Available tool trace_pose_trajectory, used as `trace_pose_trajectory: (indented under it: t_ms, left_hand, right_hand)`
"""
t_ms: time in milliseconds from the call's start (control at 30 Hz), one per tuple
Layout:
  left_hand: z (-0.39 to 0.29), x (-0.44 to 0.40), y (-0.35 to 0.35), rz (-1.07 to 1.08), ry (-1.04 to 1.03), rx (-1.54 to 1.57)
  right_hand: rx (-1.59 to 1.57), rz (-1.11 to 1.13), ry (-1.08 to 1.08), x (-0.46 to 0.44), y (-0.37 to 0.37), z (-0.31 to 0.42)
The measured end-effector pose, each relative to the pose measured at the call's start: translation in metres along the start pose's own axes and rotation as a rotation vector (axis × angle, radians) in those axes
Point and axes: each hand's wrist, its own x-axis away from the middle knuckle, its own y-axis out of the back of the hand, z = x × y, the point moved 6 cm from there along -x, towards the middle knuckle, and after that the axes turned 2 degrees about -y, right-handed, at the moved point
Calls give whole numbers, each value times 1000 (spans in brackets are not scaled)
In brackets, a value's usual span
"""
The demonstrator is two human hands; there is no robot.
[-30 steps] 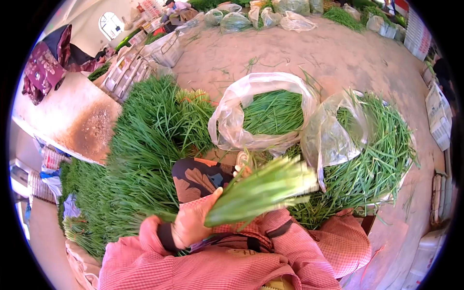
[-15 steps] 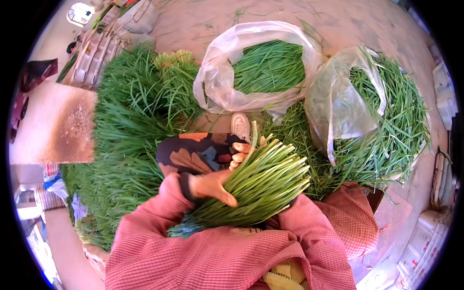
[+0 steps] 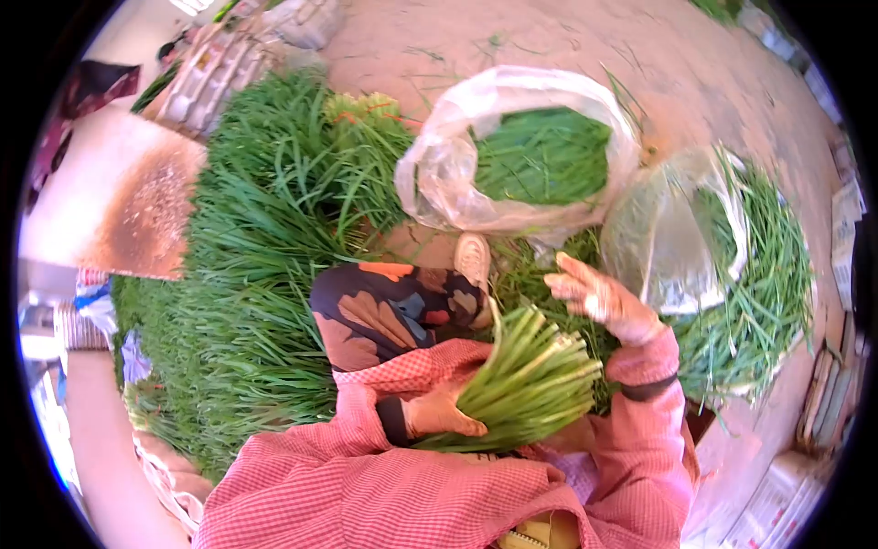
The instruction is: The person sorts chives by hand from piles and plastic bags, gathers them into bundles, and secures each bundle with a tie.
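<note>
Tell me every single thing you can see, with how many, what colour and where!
held bunch: 1, green with pale ends, in front of the chest
leafy pile: 1, green, left
tied bunches: too crowded to count, pale-ended, top of the pile
round open bag: 1, whitish, floor ahead, greens inside
clear bag: 1, see-through, right of the other bag
loose greens: 1 heap, green, far right
stained board: 1, whitish and brown, left
crates: several, pale, upper left
floor: 1, brownish, ahead
shoe: 1, pale, ahead
trouser leg: 1, dark patterned, middle
sleeves: 2, pink checked, below
left hand: 1, colour unstated, holding the bunch
right hand: 1, colour unstated, raised beyond the bunch
</note>
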Motion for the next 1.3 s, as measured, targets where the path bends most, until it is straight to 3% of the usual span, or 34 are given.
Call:
trace_pose_trajectory:
  t_ms: [67,100,167,233,267,300,333,367,433,467,500,567,700,733,800,867,933,1000,1067,1133,1200,1233,1267,1300]
  left_hand:
    - [6,-9,-7,100,-93,-17]
    - [6,-11,-3,93,-70,22]
    - [16,-10,0,59,-42,-111]
    - [32,-16,1,54,-7,-184]
    - [29,-17,7,37,2,-182]
    - [31,-20,9,33,15,-172]
    - [31,-21,12,27,26,-151]
    - [30,-21,12,23,29,-129]
    - [27,-21,16,14,20,-85]
    - [25,-21,17,13,16,-62]
    - [25,-21,16,11,8,-44]
    - [23,-23,15,19,-12,-10]
    - [17,-2,16,18,55,170]
    - [13,5,19,-2,97,234]
    - [14,13,24,-47,213,366]
    - [19,18,22,-68,363,479]
    - [17,19,22,-73,367,444]
    - [12,20,17,-38,352,461]
    - [4,19,8,-32,370,421]
    - [-22,21,-9,58,221,444]
    - [-12,27,-2,35,180,289]
    - [-11,25,-5,120,89,132]
    - [-12,26,-11,210,1,-25]
    - [-5,30,-11,199,124,58]
  right_hand:
    - [-57,137,-58,-1,-33,14]
    - [355,210,98,-10,-40,11]
    - [769,304,188,-24,-62,8]
    - [900,218,-126,-39,-46,-27]
    - [965,108,150,-44,-33,-47]
    - [545,56,-68,-38,-22,-53]
    - [-87,8,-387,-45,2,-93]
    - [-323,46,-455,-51,2,-89]
    - [-116,-142,-276,-46,18,-78]
    - [334,-344,-22,-40,18,-45]
    - [424,-588,135,-28,39,-24]
    - [257,-881,125,-6,104,-22]
    - [463,-1023,-27,68,92,20]
    - [759,-1012,295,85,83,8]
    - [564,-992,77,118,25,4]
    - [242,-877,73,134,-20,-30]
    - [-60,-586,-17,126,-65,-79]
    - [-441,-340,292,76,-108,-89]
    - [-853,-455,164,47,-119,-121]
    - [-1031,-462,271,26,-109,-86]
    - [-1051,-404,456,9,-104,-49]
    - [-896,-480,507,6,-101,-41]
    - [-798,-411,488,-4,-98,-49]
    - [-668,-422,475,-13,-92,-56]
